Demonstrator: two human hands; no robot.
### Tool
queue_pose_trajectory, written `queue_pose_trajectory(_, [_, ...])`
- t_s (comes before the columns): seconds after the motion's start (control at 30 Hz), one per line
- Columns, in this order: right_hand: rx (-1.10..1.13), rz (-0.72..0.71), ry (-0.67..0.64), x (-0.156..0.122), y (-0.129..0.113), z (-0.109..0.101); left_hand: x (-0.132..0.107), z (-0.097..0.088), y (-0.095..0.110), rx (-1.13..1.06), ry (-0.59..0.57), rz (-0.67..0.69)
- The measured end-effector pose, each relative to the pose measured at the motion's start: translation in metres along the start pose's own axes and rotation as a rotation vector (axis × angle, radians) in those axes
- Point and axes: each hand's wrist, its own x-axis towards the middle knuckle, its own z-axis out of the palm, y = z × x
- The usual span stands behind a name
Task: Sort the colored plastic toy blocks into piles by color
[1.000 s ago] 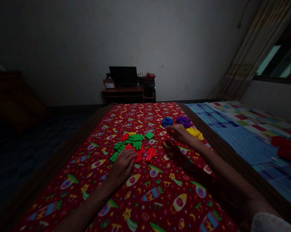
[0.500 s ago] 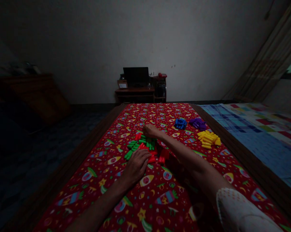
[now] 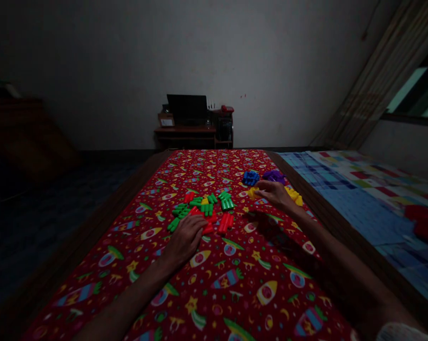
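My left hand [image 3: 186, 235] lies over the near edge of a mixed heap, its fingers resting flat on red plastic building blocks [image 3: 209, 226]. Green blocks [image 3: 180, 210] sit around them, with a bit of yellow [image 3: 204, 201] among the green. My right hand [image 3: 276, 193] is above the cloth to the right, pinching a yellow building block [image 3: 252, 192] between thumb and fingers. Just behind that hand is a pile of yellow blocks [image 3: 295, 196], partly hidden by it. Beyond it lie a blue pile [image 3: 250, 178] and a purple pile [image 3: 273, 176].
A red patterned cloth [image 3: 221, 303] covers the long surface, bordered by brown edges. At the far wall stands a desk [image 3: 185, 129] with a dark screen [image 3: 187, 110]. Plaid bedding [image 3: 327, 189] spreads on the right; a wooden cabinet [image 3: 18, 137] stands left.
My right hand has moved right from the green and red heap towards the yellow pile and now holds a yellow block. My left hand stays on the red blocks. The view has shifted right.
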Motion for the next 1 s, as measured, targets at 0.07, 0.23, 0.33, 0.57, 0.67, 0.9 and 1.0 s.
queue_pose_trajectory(0.07, [-0.094, 0.034, 0.068, -0.023, 0.010, -0.028, 0.000, 0.000, -0.002, 0.006, 0.000, 0.012])
queue_pose_trajectory(0.23, [-0.259, 0.161, 0.181, -0.065, 0.039, -0.072, 0.001, 0.000, -0.006, 0.042, 0.018, 0.049])
queue_pose_trajectory(0.33, [-0.329, 0.200, 0.194, -0.079, 0.057, -0.077, 0.000, 0.001, -0.009, 0.052, 0.040, 0.076])
queue_pose_trajectory(0.57, [-0.550, 0.163, 0.182, -0.088, 0.079, -0.063, 0.000, 0.003, -0.010, 0.037, 0.030, 0.055])
queue_pose_trajectory(0.67, [-0.619, 0.095, 0.199, -0.088, 0.078, -0.065, 0.000, 0.003, -0.011, 0.039, 0.034, 0.069])
queue_pose_trajectory(0.9, [-0.412, -0.081, 0.143, -0.068, 0.026, -0.044, 0.000, 0.003, -0.010, 0.038, 0.042, 0.074])
queue_pose_trajectory(1.0, [-0.324, -0.183, -0.079, -0.037, -0.010, 0.005, 0.000, 0.001, -0.007, 0.027, 0.031, 0.061])
